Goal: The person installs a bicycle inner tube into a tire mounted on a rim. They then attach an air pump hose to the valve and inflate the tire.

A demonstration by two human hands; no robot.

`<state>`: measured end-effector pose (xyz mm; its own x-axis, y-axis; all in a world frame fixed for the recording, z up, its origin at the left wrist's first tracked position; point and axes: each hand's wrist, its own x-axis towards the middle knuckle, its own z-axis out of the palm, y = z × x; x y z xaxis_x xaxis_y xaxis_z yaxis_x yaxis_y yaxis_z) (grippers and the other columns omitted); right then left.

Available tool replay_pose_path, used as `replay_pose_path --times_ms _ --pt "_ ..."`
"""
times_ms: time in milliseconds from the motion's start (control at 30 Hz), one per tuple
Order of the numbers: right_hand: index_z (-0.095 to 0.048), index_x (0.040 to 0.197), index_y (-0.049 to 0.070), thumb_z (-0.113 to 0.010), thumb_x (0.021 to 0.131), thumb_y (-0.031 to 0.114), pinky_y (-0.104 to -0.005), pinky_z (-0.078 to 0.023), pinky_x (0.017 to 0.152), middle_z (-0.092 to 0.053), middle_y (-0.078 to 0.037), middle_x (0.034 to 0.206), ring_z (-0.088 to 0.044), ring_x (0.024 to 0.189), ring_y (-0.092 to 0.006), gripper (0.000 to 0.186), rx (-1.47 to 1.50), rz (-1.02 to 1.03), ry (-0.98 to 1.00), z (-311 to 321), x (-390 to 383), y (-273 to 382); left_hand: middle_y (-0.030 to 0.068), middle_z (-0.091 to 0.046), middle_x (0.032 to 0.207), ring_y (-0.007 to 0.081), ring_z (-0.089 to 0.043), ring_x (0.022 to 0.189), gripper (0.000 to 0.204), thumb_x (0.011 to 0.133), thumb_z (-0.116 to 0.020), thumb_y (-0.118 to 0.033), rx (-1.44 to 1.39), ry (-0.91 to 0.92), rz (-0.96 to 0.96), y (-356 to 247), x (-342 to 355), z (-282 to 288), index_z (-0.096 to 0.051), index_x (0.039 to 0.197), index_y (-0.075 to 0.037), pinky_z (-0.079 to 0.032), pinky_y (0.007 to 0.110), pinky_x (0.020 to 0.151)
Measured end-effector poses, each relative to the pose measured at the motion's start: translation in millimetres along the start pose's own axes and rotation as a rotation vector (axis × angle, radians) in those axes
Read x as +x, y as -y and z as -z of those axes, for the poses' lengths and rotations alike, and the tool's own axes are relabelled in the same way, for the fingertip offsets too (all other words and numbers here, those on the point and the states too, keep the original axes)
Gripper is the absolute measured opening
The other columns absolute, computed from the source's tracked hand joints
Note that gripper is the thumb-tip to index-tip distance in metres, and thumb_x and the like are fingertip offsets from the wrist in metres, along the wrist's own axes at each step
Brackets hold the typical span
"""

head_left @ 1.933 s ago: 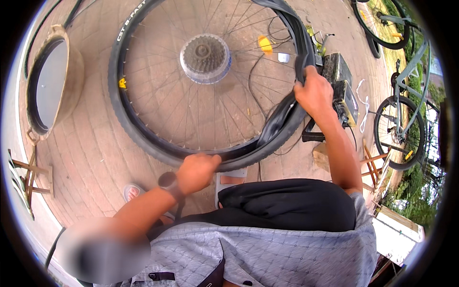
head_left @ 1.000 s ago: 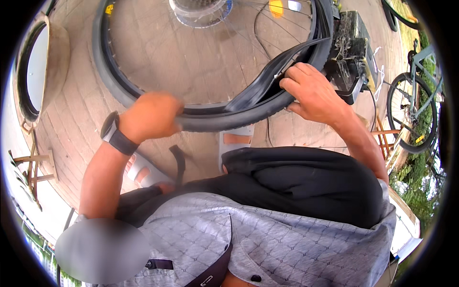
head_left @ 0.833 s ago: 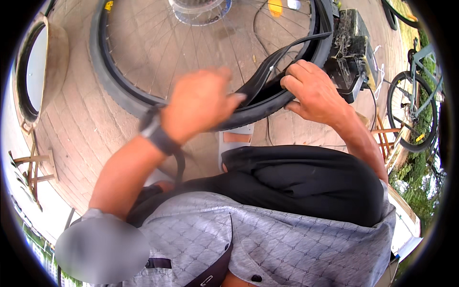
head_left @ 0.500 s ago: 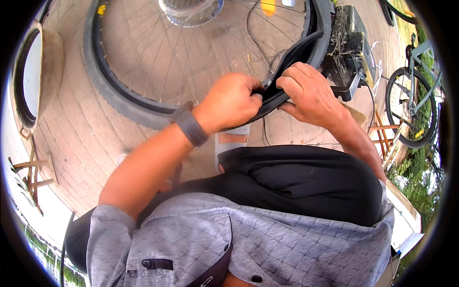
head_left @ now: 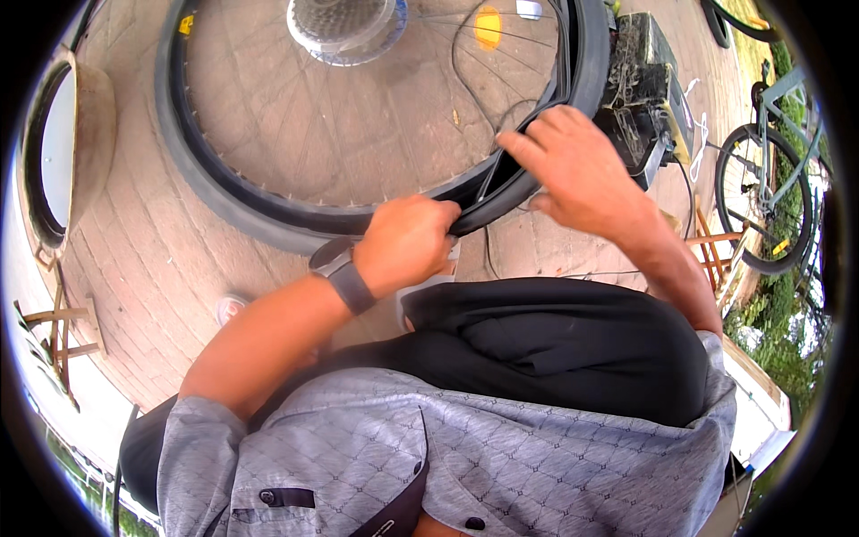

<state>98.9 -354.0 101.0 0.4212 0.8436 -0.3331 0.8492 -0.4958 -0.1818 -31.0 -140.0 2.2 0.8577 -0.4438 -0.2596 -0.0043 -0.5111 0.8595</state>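
A bicycle wheel with a black tire [head_left: 208, 201] lies before me, its near right side between my hands. My left hand [head_left: 407, 246] is closed round the near part of the tire, thumb and fingers pressed together. Over the tire's right part, my right hand [head_left: 582, 166] has its index finger stretched out and its thumb apart. A black inner tube [head_left: 565, 67] shows along the inner side of the tire at the right. Between the hands, a thin metallic stem [head_left: 487, 183] shows in the gap beside the tire. My right palm hides part of the tire.
A clear plastic disc [head_left: 344, 36] surrounds the wheel's hub. Right of the wheel stands a dirty black box-like machine [head_left: 640, 98] with cables. A large round basin [head_left: 89, 148] is at the left. Another bicycle [head_left: 769, 179] and a wooden stool [head_left: 716, 242] are at the far right.
My left hand has moved left and toward me along the tire. My right hand has loosened and its fingers have spread. The raised tube at the right now lies closer along the tire.
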Motion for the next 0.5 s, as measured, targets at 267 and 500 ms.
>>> replay_pose_path --times_ms 267,500 --pt "-0.066 0.080 0.005 -0.088 0.065 0.029 -0.0415 -0.044 0.078 -0.062 -0.009 0.082 -0.060 0.087 -0.0286 0.035 0.008 0.090 0.051 -12.6 4.8 14.6 0.0221 -0.066 0.078 0.0451 -0.066 0.082 0.017 0.079 -0.076 -0.017 0.162 0.106 0.025 14.7 -35.8 39.3 -0.069 0.086 -0.003 -0.052 0.054 0.074" --pt "-0.068 0.071 0.006 -0.082 0.070 0.032 -0.0412 -0.046 0.078 -0.061 -0.009 0.076 -0.063 0.083 -0.0292 0.030 -0.036 0.124 0.244 -13.1 25.3 26.4 0.0230 -0.069 0.083 0.0436 -0.068 0.086 0.026 0.077 -0.078 -0.018 0.256 0.230 0.066 15.2 -39.4 57.5 -0.071 0.096 -0.001 -0.053 0.053 0.078"
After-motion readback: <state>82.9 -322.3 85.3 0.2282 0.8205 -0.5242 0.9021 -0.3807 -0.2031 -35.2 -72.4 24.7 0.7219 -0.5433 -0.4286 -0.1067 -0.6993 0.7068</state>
